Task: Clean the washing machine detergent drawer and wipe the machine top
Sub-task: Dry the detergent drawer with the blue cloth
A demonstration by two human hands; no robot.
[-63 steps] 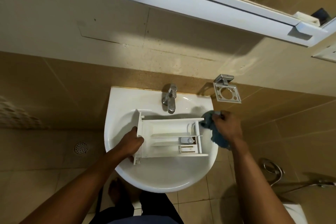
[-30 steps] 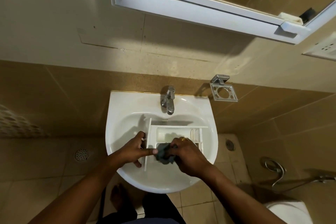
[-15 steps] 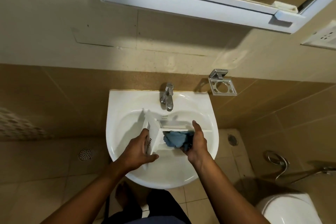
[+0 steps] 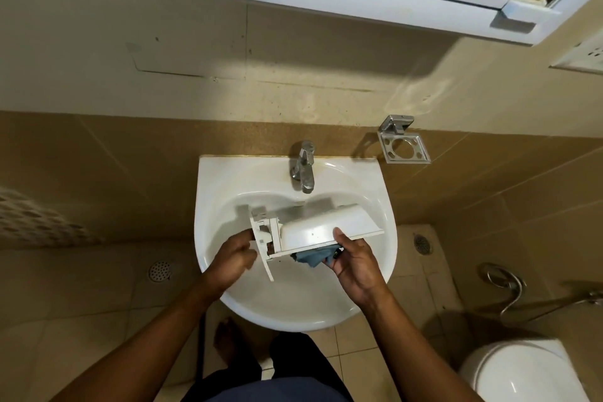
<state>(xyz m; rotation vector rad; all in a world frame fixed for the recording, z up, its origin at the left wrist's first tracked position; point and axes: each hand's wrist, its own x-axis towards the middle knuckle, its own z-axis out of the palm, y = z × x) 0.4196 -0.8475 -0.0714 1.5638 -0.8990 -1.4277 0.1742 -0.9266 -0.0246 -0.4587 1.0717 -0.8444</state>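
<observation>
While the left hand (image 4: 233, 258) closes its grip round the front-panel end of the white plastic detergent drawer (image 4: 319, 228), the right hand (image 4: 354, 259) grips a crumpled blue cloth (image 4: 311, 257) against the drawer's near edge, thumb pressed on top. The drawer is held tilted, underside up, above the bowl of the white ceramic sink (image 4: 212, 179), just in front of the sink's chrome tap (image 4: 303, 168).

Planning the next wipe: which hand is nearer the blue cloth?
Right. The right hand holds the blue cloth under the upturned detergent drawer. The left hand grips the drawer's front-panel end, apart from the cloth.
</observation>
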